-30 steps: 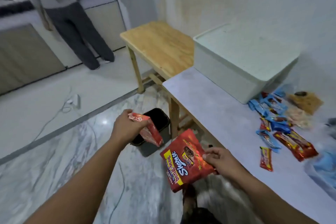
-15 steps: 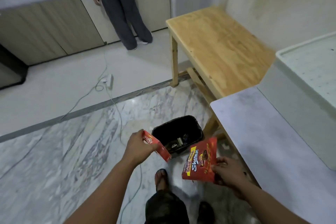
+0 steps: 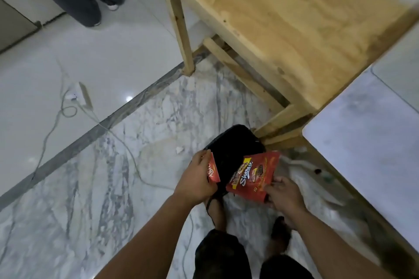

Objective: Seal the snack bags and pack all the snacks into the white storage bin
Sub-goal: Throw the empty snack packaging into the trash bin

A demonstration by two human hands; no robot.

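Biggest risk here imo: both hands hang right over the black trash bin (image 3: 235, 142) on the floor. The left hand (image 3: 197, 179) is pinched shut on a small red torn wrapper strip (image 3: 213, 171), and the right hand (image 3: 283, 197) grips the bottom corner of the red Shareit snack bag (image 3: 251, 174), which hangs over the bin's near edge. If that corner grip slips, the snack bag could drop in with the scrap.

Around the bin: the wooden table (image 3: 294, 18) stands just behind it, its legs crowding the far rim, and the grey countertop (image 3: 362, 142) is to its right. The person's own feet are just in front. A power strip (image 3: 85, 95) with its cable trails off to the left. White storage bin isn't clearly in view.
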